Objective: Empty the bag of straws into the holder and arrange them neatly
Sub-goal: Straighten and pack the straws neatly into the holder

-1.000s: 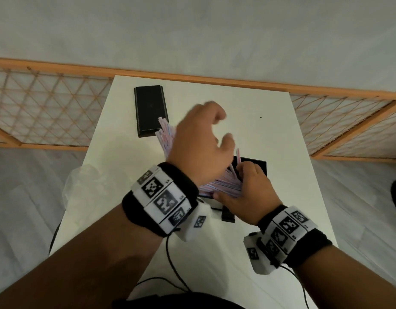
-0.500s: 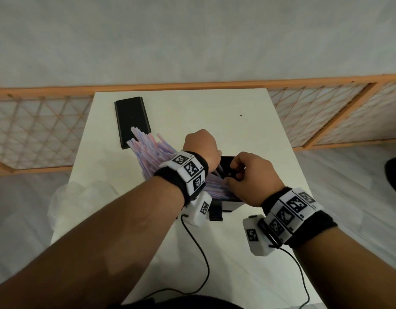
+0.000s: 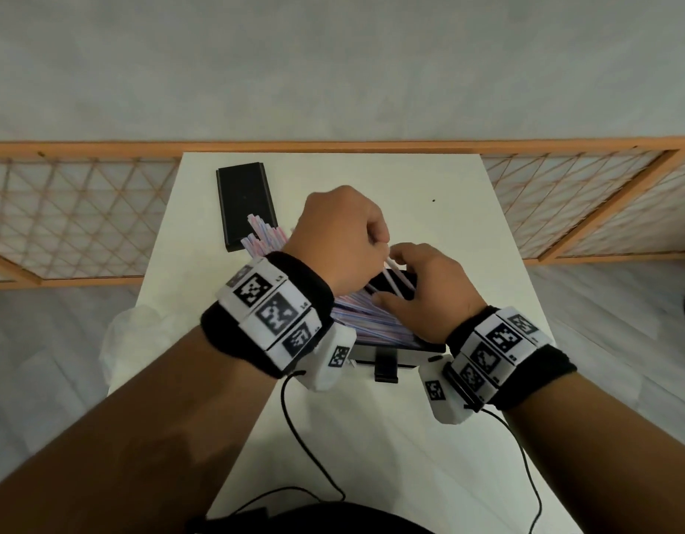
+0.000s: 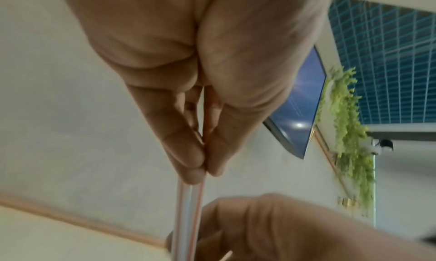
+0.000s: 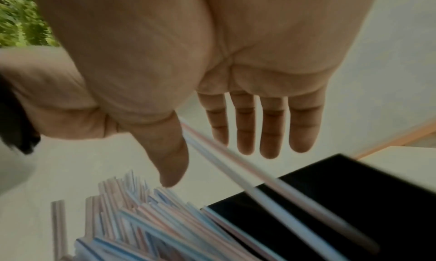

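A thick bundle of pink and blue striped straws [image 3: 367,321] lies slanted in the black holder [image 3: 394,356] at mid-table, its ends [image 3: 261,237] fanning out to the far left. My left hand [image 3: 381,250] is raised over the holder and pinches two straws [image 4: 188,209] between thumb and fingertips. Those two straws [image 5: 271,194] cross above the holder's black inside [image 5: 354,199]. My right hand [image 3: 418,275] hovers over the holder's right end with straight fingers [image 5: 245,130], its thumb near the bundle [image 5: 141,227].
A flat black lid [image 3: 246,204] lies at the table's far left. A crumpled clear plastic bag [image 3: 121,341] hangs over the left table edge. A wooden lattice rail [image 3: 333,146] runs behind the white table [image 3: 468,225]. Wrist-camera cables [image 3: 306,449] trail across the near side.
My left hand has come up out of the bundle with two straws pinched. The right hand has let go of the holder's edge and spread its fingers.
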The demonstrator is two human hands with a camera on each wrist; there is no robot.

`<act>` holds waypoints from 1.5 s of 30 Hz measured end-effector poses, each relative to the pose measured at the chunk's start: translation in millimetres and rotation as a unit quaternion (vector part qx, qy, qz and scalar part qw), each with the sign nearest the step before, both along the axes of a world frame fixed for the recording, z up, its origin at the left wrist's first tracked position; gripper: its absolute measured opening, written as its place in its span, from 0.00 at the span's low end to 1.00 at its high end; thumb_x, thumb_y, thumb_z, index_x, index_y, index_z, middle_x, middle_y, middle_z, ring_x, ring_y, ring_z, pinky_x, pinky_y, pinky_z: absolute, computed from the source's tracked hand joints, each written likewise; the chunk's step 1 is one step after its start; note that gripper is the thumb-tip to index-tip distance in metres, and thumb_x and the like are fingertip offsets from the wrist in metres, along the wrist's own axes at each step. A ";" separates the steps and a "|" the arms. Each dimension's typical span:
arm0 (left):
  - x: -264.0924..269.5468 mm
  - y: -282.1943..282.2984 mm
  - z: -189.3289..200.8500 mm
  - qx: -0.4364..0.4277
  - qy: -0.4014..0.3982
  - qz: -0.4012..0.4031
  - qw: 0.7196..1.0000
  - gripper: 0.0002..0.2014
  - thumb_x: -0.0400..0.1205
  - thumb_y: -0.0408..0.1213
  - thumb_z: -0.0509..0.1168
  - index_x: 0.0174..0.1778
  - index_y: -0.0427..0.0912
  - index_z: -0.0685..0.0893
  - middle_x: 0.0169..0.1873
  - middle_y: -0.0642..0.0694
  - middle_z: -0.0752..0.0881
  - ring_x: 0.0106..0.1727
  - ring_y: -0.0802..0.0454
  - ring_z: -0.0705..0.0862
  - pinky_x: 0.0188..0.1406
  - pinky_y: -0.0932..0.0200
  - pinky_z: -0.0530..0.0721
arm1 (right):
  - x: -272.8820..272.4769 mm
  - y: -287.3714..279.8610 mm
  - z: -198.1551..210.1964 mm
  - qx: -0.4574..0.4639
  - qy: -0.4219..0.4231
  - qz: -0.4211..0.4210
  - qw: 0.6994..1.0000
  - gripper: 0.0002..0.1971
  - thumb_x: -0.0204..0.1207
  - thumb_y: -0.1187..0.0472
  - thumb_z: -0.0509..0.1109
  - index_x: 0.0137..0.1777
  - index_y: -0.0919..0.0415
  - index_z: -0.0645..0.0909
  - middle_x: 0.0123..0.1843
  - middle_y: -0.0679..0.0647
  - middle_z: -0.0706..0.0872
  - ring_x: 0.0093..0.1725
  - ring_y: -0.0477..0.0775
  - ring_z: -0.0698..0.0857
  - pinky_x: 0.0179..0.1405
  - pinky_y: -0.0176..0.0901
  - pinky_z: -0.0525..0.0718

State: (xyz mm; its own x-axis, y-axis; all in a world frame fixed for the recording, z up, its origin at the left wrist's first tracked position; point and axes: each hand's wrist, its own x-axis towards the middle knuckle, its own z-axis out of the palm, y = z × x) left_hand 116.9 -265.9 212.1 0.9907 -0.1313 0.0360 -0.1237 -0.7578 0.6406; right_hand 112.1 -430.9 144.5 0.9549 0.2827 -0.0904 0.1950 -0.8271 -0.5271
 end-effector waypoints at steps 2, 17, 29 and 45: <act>-4.5 12.7 9.9 -0.040 0.003 -0.008 0.999 0.02 0.77 0.37 0.77 0.42 0.48 0.94 0.33 0.62 0.89 0.37 0.65 0.88 0.42 0.79 0.83 | 2.7 11.3 -1.6 0.017 0.013 0.015 1.000 0.14 0.78 0.52 0.74 0.61 0.51 0.81 0.48 0.47 0.83 0.48 0.52 0.81 0.45 0.40 0.71; -11.2 100.2 -75.3 -0.532 0.068 0.304 0.787 0.25 0.71 0.59 0.69 0.57 0.46 0.81 0.55 0.48 0.88 0.55 0.51 0.85 0.50 0.53 0.79 | -6.2 22.0 -46.9 -0.058 0.124 0.052 0.989 0.57 0.42 0.11 0.65 0.66 0.51 0.72 0.60 0.47 0.80 0.57 0.50 0.81 0.59 0.49 0.83; -11.6 79.3 -105.4 -0.501 0.099 0.059 0.858 0.49 0.51 0.47 0.89 0.68 0.43 0.78 0.58 0.45 0.88 0.60 0.48 0.90 0.58 0.53 0.88 | -0.3 50.1 -60.4 -0.059 0.079 0.021 0.995 0.59 0.41 0.10 0.62 0.70 0.46 0.71 0.58 0.47 0.76 0.60 0.50 0.72 0.65 0.49 0.80; 10.7 76.6 -63.3 -0.506 0.067 -0.106 0.853 0.20 0.66 0.32 0.79 0.53 0.38 0.85 0.51 0.40 0.91 0.57 0.32 0.89 0.56 0.44 0.87 | -9.1 56.3 -38.8 0.220 -0.046 0.002 0.975 0.36 0.55 0.38 0.86 0.61 0.50 0.80 0.52 0.46 0.86 0.56 0.54 0.86 0.56 0.50 0.84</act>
State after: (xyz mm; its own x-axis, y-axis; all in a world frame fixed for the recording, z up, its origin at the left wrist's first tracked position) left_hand 127.6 -189.3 148.9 0.9527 -0.2765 0.1262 -0.0643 0.2226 0.9728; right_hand 103.0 -374.6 105.6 0.9520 0.2794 0.1254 0.2607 -0.5245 -0.8105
